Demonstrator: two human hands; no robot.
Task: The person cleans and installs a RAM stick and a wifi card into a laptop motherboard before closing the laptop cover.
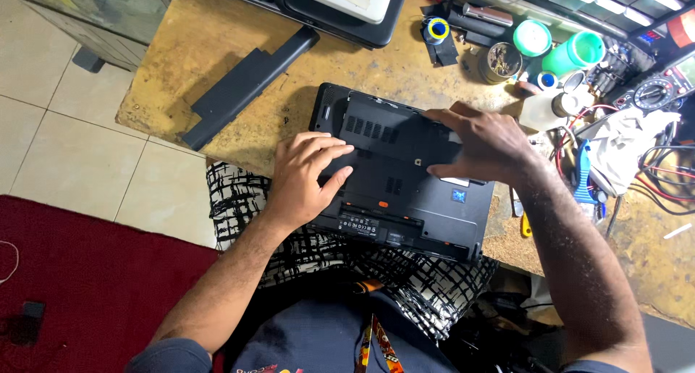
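An upturned black laptop (402, 174) is seen lying underside up at the near edge of the worn wooden workbench (217, 47), its near side overhanging a black-and-white patterned cloth (239, 192) on the lap. The left hand (308, 174) is pressed flat on the left part of the base, fingers spread and released, nothing gripped. The right hand (481, 145) is laid over the right side of the vented bottom panel, fingers curled down onto its edge; whether the edge is actually pinched cannot be told.

The long bay along the laptop's near edge is seen open and bare, and 1 long black battery pack (250, 83) is lying well apart on the bench to the far left, so that part is judged done. The bottom panel is judged still seated on the base, so its removal looks left to do.

At the far right, 2 green-capped containers (561, 47), a small tin of screws (502, 60), a blue-handled tool (583, 172) and a tangle of wires are spread about. 2 more closed laptops (340, 3) are stacked at the far edge.
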